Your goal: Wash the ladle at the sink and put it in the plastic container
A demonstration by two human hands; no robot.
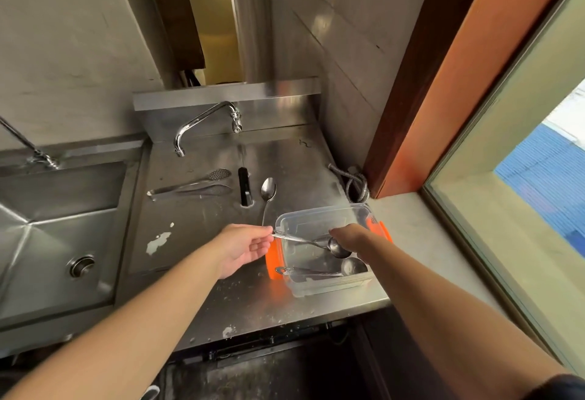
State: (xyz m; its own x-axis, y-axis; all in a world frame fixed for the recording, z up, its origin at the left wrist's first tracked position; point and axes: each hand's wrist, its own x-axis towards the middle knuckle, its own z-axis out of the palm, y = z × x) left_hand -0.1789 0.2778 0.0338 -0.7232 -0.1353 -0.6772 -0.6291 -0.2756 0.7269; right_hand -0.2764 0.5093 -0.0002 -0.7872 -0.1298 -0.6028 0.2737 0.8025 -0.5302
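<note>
The placing step looks to be in hand: the left hand (245, 249) pinches the handle end of the ladle (316, 243) and the right hand (348, 236) closes near its bowl, holding it over the container (326, 216) on the bench (196, 209). Next — lower it in and let go. Count: two ladles — one held, one already in the container (323, 270) — plus one spoon (268, 192), one pair of tongs (193, 186), one black-handled tool (244, 186).

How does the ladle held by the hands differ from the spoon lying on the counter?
The ladle is held over the plastic container, left hand on its handle, right hand at its bowl; the spoon lies untouched on the counter. The ladle's bowl is round, the spoon's oval. Both are shiny metal.
</note>
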